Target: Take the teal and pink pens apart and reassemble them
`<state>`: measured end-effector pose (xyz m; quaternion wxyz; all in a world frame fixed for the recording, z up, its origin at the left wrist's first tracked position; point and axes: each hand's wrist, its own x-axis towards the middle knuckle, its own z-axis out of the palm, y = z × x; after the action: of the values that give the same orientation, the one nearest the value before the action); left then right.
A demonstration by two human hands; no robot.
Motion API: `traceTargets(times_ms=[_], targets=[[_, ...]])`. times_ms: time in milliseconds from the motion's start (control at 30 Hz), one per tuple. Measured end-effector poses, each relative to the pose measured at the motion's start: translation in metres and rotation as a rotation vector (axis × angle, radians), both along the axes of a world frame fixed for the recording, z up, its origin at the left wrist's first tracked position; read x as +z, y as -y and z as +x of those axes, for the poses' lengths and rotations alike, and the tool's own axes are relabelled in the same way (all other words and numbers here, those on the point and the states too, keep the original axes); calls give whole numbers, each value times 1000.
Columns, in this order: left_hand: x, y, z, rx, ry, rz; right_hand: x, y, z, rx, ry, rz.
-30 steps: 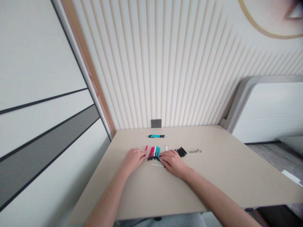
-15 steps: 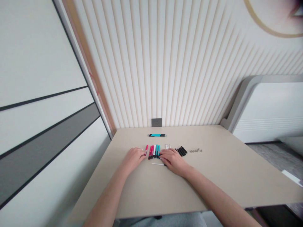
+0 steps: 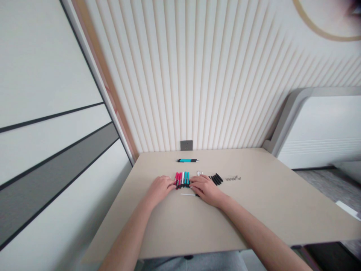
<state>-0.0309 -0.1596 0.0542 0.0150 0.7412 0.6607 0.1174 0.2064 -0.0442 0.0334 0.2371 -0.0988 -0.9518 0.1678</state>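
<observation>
We show: left hand (image 3: 159, 189) | right hand (image 3: 205, 189) | both cupped at either end of a row of red, white and teal pens (image 3: 182, 180), grip unclear | table (image 3: 254, 214) beneath | white rod (image 3: 188, 194) just below row

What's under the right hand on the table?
The right hand covers one end of a thin white stick; that end, and anything beneath the palm, can't be seen.
</observation>
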Motion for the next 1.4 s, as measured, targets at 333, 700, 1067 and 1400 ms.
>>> traceTargets(times_ms=[333, 700, 1067, 1400], targets=[[6, 4, 6, 5, 55, 15, 0, 2, 6, -65, -43, -24], [4, 4, 8, 10, -16, 31, 0, 2, 7, -57, -34, -32], [3, 1, 10, 21, -35, 18, -1, 2, 7, -68, -28, -9], [-1, 0, 9, -10, -16, 46, -1, 2, 7, -66, -11, 6]])
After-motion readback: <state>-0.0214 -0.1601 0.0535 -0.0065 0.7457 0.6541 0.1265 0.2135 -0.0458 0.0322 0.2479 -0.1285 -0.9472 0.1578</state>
